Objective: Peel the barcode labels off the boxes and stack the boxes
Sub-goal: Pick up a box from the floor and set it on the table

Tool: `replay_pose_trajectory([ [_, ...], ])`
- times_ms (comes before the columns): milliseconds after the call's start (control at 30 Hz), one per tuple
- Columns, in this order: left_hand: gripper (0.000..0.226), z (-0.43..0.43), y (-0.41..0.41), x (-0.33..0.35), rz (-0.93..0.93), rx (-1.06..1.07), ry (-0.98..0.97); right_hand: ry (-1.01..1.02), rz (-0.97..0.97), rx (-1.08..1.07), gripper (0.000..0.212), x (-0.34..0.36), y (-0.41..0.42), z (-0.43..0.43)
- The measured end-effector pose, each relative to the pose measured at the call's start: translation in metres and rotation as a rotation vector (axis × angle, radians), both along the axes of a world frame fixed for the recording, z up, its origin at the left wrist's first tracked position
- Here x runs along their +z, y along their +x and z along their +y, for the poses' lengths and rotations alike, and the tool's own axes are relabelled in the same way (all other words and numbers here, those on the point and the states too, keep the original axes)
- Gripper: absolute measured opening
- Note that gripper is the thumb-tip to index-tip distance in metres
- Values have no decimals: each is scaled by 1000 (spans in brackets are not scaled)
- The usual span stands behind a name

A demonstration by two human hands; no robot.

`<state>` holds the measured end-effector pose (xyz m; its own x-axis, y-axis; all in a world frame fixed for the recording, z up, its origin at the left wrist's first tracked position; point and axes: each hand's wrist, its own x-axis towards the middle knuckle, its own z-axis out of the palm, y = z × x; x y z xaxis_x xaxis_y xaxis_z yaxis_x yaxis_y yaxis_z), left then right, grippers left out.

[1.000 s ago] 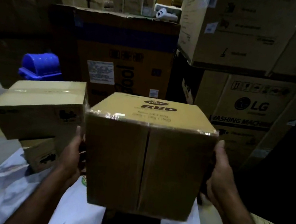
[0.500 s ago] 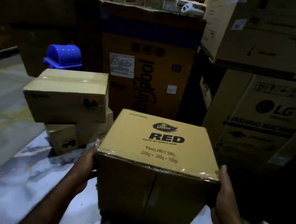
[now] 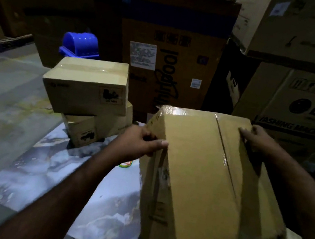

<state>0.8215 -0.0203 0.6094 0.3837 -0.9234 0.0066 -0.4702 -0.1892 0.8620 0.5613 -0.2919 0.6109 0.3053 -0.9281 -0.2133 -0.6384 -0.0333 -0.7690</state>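
Marbled tabletop (image 3: 42, 173) with a two-box stack (image 3: 89, 107) at its far edge

Matt cardboard box (image 3: 201, 179), glossy tape; polished marble-look table (image 3: 41, 179)

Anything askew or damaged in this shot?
Left stack: the upper box sits skewed on the lower box, overhanging it to the left. The tall carton behind has its lettering running sideways. The held box is tilted between left hand and right hand. No damage visible.
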Motion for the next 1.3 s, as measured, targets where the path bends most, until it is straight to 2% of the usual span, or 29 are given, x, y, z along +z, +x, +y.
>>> replay_pose_trajectory([
  [67,63,-7,1,-17,-126,2,116,-9,161,99,82,-16,20,-2],
  [133,54,-12,-2,-34,-162,-3,170,37,314,232,84,-43,37,2],
  [233,57,-19,-8,-49,-282,-74,291,-88,506,353,85,-78,57,10],
  [333,57,-21,-5,-60,-312,-27,337,-150,446,326,83,-77,51,16],
  [433,54,-17,-1,-79,-291,150,327,-196,476,186,97,-78,17,9],
  [467,60,-15,-2,-85,-277,184,358,-175,511,139,94,-77,6,11],
  [533,70,-19,-5,-95,-168,195,400,-46,527,87,72,-77,-8,17],
  [567,69,-24,-4,-95,-140,185,403,-6,497,74,65,-80,-12,16],
  [633,53,-41,12,-97,-187,193,375,70,474,66,55,-75,-8,27],
  [733,27,-64,46,-94,-267,282,213,237,427,113,52,-63,-1,52],
  [800,27,-70,59,-88,-399,308,172,438,471,221,47,-55,2,80],
  [833,31,-73,58,-83,-460,285,162,469,502,278,43,-51,2,87],
  [867,35,-74,54,-76,-509,250,156,422,533,322,41,-50,4,87],
  [900,40,-72,47,-68,-537,211,153,285,557,341,41,-54,5,79],
  [967,45,-63,31,-57,-563,122,175,-121,620,331,39,-62,7,57],
  [1000,48,-52,24,-55,-555,89,205,-263,604,343,44,-64,10,51],
  [1033,51,-38,18,-55,-530,71,229,-315,573,383,63,-68,13,45],
  [1100,58,3,6,-62,-518,96,261,-193,489,487,104,-79,17,42],
  [1133,64,28,1,-70,-553,156,304,-68,456,526,108,-82,19,45],
  [1200,85,77,-4,-90,-532,314,494,203,409,561,91,-93,20,57],
  [1233,96,97,-4,-99,-419,399,570,323,360,564,77,-101,19,63],
  [1300,114,121,0,-111,-162,514,560,510,208,525,53,-108,19,75],
])
